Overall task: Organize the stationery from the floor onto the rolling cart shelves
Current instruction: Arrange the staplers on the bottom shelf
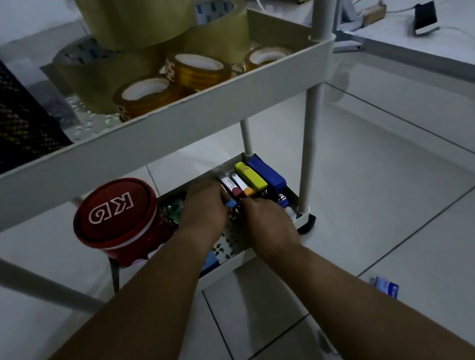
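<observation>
Both hands reach into the bottom shelf (235, 258) of the rolling cart, where a row of staplers lies side by side at the far right corner. The blue stapler (267, 172) sits rightmost, the yellow stapler (250, 175) just left of it, then two or three slimmer silver ones whose long axes all run from near-left to far-right. The left hand (201, 213) curls its fingers over the leftmost silver stapler (227, 189), apparently gripping its near end; the fingertips themselves are hidden. The right hand (269, 226) sits just right and nearer, fingers bent down onto the near ends of the row, though what they pinch cannot be told. The stapler lies directly beyond the left fingers, so nudging it flush against its neighbours likely falls to that hand. A red tin (116, 221) stands left of the hands on the same shelf.
</observation>
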